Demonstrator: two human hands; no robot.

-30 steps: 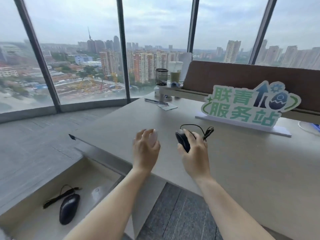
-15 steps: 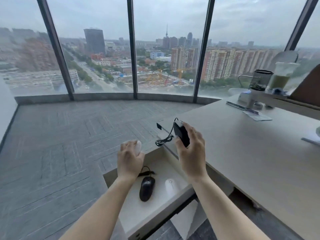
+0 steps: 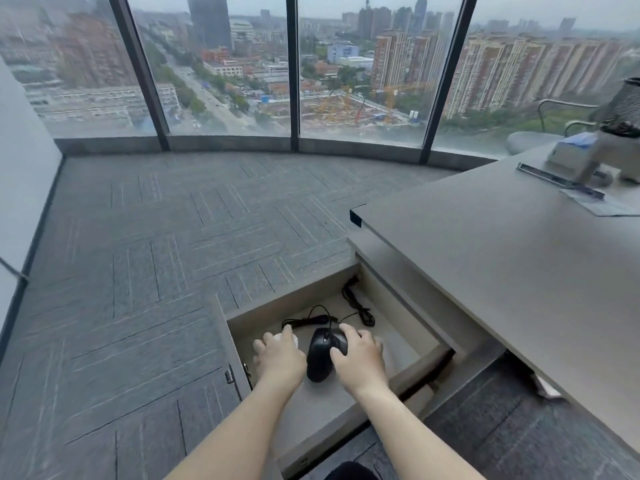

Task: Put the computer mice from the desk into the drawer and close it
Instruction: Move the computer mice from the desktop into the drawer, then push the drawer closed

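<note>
The open drawer point(image 3: 420, 362) juts out under the grey desk point(image 3: 502, 271), and both my hands are down inside it. My left hand point(image 3: 278, 358) is closed over a white mouse point(image 3: 290, 338) at the drawer's left side. My right hand point(image 3: 360, 358) grips a black wired mouse point(image 3: 341, 342). Another black mouse point(image 3: 317, 362) lies on the drawer floor between my hands, touching the held one. Black cables point(image 3: 358, 308) trail toward the drawer's back. A pale shape by my right knuckles is mostly hidden.
A mesh pen holder point(image 3: 625, 105), a box and papers point(image 3: 595, 202) sit at the desk's far right. Grey carpet point(image 3: 156, 254) stretches left to the floor-height windows point(image 3: 225, 64). A hinged panel edge point(image 3: 229, 375) borders the drawer's left.
Both hands carried the mice from the desk top, leftward and down into the drawer. My view swung left and down, so the green sign left the frame.
</note>
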